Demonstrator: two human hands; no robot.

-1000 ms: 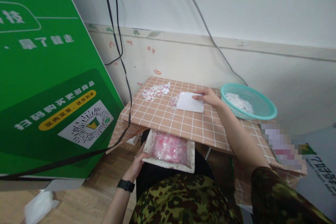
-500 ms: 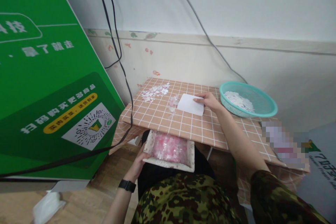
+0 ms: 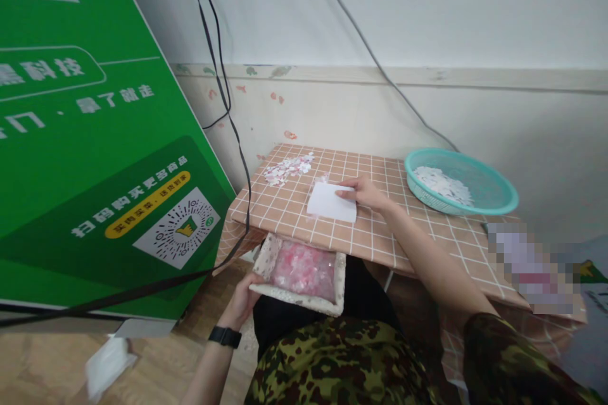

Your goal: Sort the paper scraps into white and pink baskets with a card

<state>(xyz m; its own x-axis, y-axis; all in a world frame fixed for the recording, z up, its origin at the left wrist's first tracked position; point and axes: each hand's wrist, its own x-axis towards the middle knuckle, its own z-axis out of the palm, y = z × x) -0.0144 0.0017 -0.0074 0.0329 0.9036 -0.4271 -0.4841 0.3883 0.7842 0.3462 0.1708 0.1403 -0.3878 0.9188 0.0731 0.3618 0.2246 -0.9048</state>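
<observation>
Right hand (image 3: 365, 194), forearm (image 3: 422, 243) outstretched, pinches a white card (image 3: 329, 204), seemingly against the bench (image 3: 368, 239). Left hand (image 3: 244, 297) (a watch (image 3: 225, 336) behind it) grips a box (image 3: 297, 302) below the bench's front edge.

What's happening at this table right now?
A person's right hand holds a white card on or just above the checked table, with pinkish see-through bits showing past its far edge. The left hand grips a pale tray of pink contents at the table's near edge. Loose white and pink pieces lie farther left, and a teal basket holding white pieces stands on the right.
</observation>
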